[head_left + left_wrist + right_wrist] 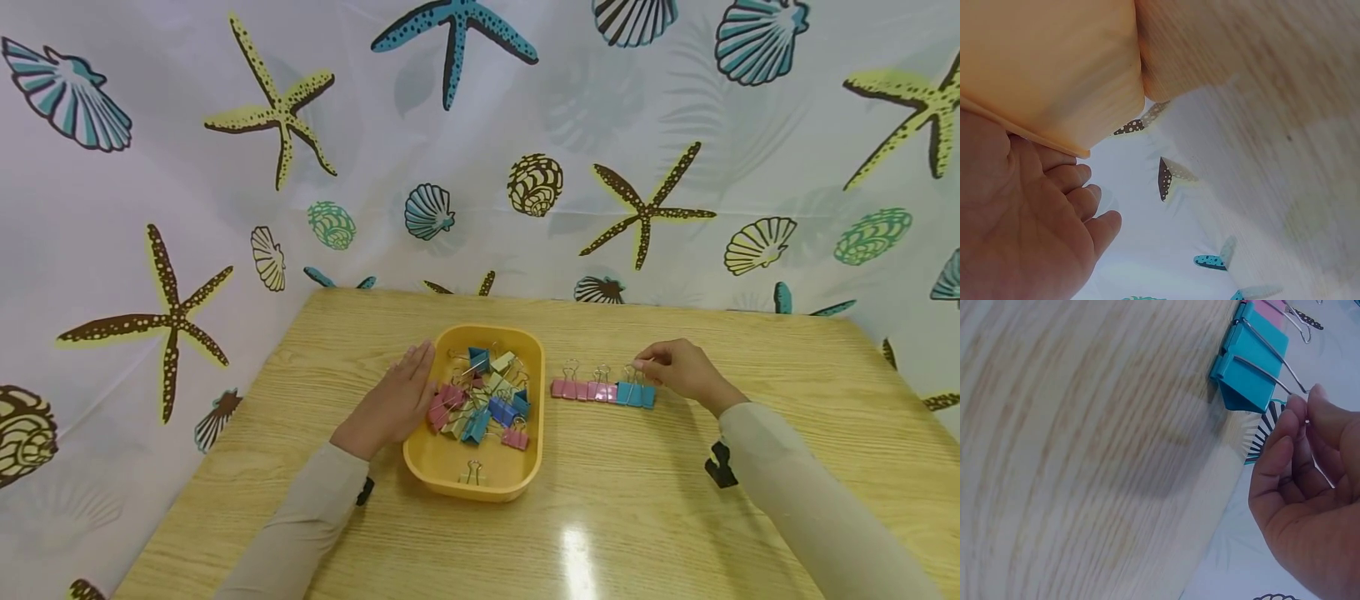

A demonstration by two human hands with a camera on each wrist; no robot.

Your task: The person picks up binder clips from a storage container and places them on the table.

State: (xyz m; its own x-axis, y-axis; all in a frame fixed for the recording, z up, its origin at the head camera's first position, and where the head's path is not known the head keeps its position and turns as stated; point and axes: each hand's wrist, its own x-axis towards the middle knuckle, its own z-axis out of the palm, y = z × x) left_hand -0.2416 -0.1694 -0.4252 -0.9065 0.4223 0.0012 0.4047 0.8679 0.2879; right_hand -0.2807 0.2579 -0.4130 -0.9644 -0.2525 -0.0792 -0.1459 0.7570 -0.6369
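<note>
Head view: right grip [684,371] on the teal clip [635,395], at the right end of a short row

Body of the teal clip lies below the right grip and a little to its left, on the table [645,500]. Thumb and forefinger pinch the top of its wire handle [1282,361], which rises from the body. The row's long axis runs left to right, dipping slightly toward the near side at its right end, and the clip lies along that line, touching or just beside its pink neighbour. Any shift of this clip seems to hang on that axis and on the close neighbour. The right grip is clearly the nearer one; the left grip [392,402], fingers extended and holding nothing, rests against the left side of the yellow bin [502,492], which stands between it and the row.

Counted: one bin; three clips in the row, namely two pink clips [570,389] and the single teal one. Inside the bin, the mixed pile [476,427] overlaps too much for a sure total; one dark blue clip [502,411] shows in it, and one pale clip [472,478] sits apart near the front wall.
</note>
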